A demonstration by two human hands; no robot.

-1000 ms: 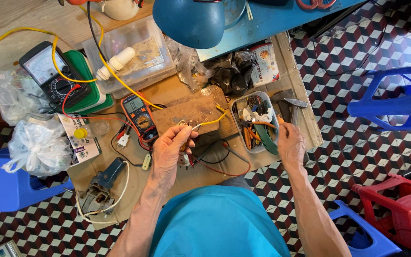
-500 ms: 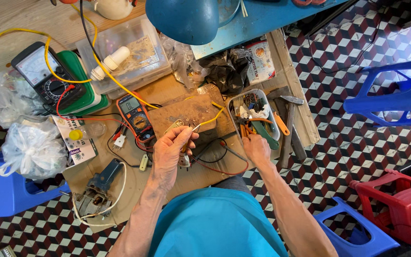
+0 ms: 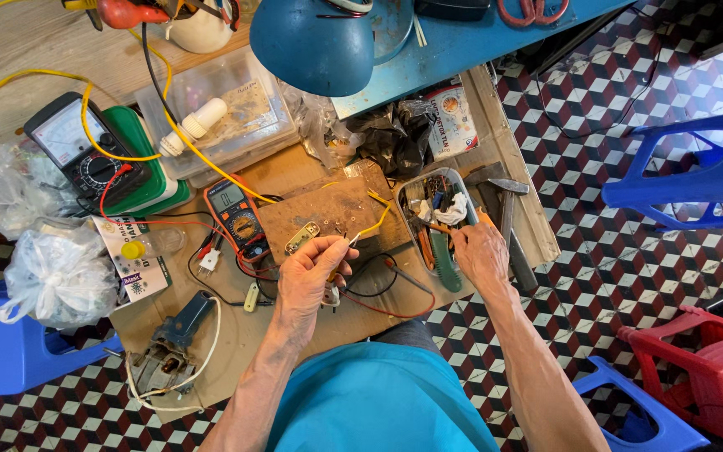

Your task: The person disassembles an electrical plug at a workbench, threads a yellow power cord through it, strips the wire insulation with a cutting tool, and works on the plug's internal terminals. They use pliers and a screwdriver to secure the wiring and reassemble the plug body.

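Left hand (image 3: 311,272) is raised mid-scene, fingers curled in a pinch, forearm running back toward the body. Right hand (image 3: 480,251) reaches farther right, palm down, fingers bent, arm extended.

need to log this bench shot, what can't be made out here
Head view:
- Left hand: its fingers cover whatever it pinches at the yellow wire.
- Right hand: fingertips buried in the tool tray, grip unclear.
- Tray contents: too small and jumbled.
- Lamp: cut by the top edge.

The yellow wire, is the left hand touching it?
Touching. The head view shows the left hand's fingertips pinching the yellow wire above the board.
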